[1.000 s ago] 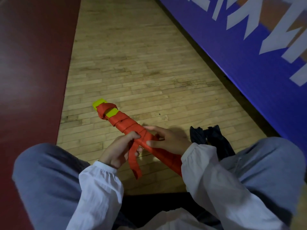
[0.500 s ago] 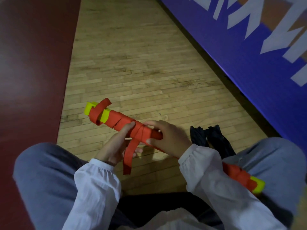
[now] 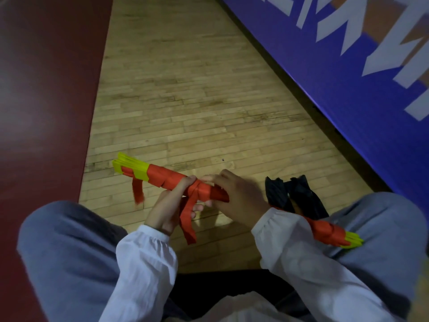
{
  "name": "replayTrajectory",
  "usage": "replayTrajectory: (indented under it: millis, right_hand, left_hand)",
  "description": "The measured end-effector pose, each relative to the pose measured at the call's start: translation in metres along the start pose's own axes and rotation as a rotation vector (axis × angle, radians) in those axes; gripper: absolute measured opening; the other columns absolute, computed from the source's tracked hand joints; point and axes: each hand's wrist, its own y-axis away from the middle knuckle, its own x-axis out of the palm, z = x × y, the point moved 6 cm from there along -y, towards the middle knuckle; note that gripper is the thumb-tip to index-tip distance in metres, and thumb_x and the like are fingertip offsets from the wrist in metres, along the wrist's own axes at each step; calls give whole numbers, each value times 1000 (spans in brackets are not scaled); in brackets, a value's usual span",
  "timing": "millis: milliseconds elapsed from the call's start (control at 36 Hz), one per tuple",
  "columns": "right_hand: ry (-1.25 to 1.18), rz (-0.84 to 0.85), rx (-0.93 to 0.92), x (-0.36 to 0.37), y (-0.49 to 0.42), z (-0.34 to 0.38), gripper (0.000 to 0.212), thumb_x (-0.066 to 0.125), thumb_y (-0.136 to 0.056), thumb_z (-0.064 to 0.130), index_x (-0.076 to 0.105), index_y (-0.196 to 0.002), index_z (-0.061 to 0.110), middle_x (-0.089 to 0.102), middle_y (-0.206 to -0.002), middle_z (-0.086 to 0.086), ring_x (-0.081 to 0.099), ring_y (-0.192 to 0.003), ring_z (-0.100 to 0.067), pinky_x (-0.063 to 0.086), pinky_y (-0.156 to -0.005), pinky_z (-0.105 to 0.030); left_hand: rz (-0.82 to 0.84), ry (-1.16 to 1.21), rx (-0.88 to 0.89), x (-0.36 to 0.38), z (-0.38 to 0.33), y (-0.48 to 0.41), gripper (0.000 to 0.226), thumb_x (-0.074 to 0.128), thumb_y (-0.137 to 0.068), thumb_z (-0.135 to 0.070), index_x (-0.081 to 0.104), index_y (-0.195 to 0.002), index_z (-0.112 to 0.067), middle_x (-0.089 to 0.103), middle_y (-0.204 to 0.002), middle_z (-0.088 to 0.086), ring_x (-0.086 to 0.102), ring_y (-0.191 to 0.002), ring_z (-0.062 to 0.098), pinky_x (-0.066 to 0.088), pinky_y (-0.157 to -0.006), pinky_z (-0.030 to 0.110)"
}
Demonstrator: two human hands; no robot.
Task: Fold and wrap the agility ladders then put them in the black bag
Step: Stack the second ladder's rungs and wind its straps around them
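The folded agility ladder (image 3: 162,176) is a long bundle of yellow rungs wound in red strap, held level across my lap. Its left end sticks out over the floor and its right end (image 3: 334,235) shows past my right sleeve. My left hand (image 3: 167,210) grips the bundle from below at the knot, with loose strap tails (image 3: 188,219) hanging over its fingers. My right hand (image 3: 236,196) holds the bundle just right of the knot, fingers curled over the top. The black bag (image 3: 294,196) lies crumpled on the floor by my right knee.
I sit on a wooden plank floor (image 3: 185,101) with my knees in grey trousers spread apart. A dark red painted zone (image 3: 41,89) borders the left. A blue padded wall (image 3: 348,54) with white letters runs along the right.
The bundle has turned flatter and shifted right, so its far yellow end now shows past my right sleeve. A short red strap end has come loose near the left end.
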Motion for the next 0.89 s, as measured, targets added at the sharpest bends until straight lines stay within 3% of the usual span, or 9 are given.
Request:
replayTrajectory:
  millis: [139, 222, 306, 389, 472, 611, 722, 889]
  right_hand:
    - [-257, 207, 309, -4, -3, -20, 61, 46, -86, 65, 45, -137, 30, 62, -111, -1, 62, -98, -18, 51, -89, -36]
    - [-274, 443, 465, 2, -1, -34, 80, 31, -80, 78, 64, -113, 13, 71, -100, -11, 68, -91, -28, 52, -90, -40]
    - [-422, 567, 499, 11, 4, -39, 82, 34, -67, 84, 67, -81, 9, 71, -70, -11, 68, -65, -26, 55, -75, -37]
    - [-483, 489, 479, 10, 4, -41, 67, 41, -70, 79, 65, -68, 16, 65, -61, -6, 60, -56, -21, 50, -65, -34]
    - [-467, 402, 443, 11, 4, -40, 67, 45, -68, 79, 65, -70, 15, 63, -66, -9, 57, -56, -20, 46, -58, -28]
    - [-294, 243, 360, 7, 0, -42, 85, 41, -62, 90, 70, -83, 13, 70, -79, -12, 67, -73, -27, 50, -69, -35]
    - [-228, 162, 364, -1, 3, -42, 65, 54, -73, 78, 69, -89, 17, 71, -81, -5, 67, -77, -21, 53, -77, -39]
    - [-135, 94, 358, -11, 5, -34, 50, 64, -71, 72, 67, -94, 28, 68, -80, 9, 64, -77, -10, 52, -76, -34]
  left_hand:
    - [-5, -31, 13, -1, -1, 1, 32, 57, -91, -34, 61, -91, -2, 64, -56, 7, 57, -40, 14, 41, -36, 18]
    - [-7, -47, 10, -1, -3, 2, 33, 58, -90, -35, 59, -92, -2, 62, -57, 8, 55, -38, 14, 40, -35, 17]
    - [8, -75, -2, -1, -4, 4, 35, 57, -91, -37, 60, -94, -2, 61, -58, 7, 53, -35, 12, 35, -32, 14]
    - [39, -40, -23, 0, -4, 5, 37, 57, -92, -35, 59, -101, 1, 61, -60, 8, 55, -37, 12, 36, -32, 14]
    - [77, 21, -55, 0, -4, 6, 33, 56, -92, -32, 59, -100, 0, 63, -65, 9, 60, -42, 14, 45, -37, 17]
    - [113, 60, -82, -3, -3, 4, 28, 56, -91, -32, 62, -97, -5, 68, -68, 5, 66, -52, 16, 49, -40, 20]
    - [121, 54, -95, -4, -4, 4, 28, 54, -93, -30, 60, -98, -2, 70, -69, 8, 63, -45, 15, 48, -39, 19]
    - [111, 83, -120, -3, 0, 2, 25, 52, -95, -23, 59, -91, 0, 67, -62, 9, 62, -42, 15, 46, -37, 18]
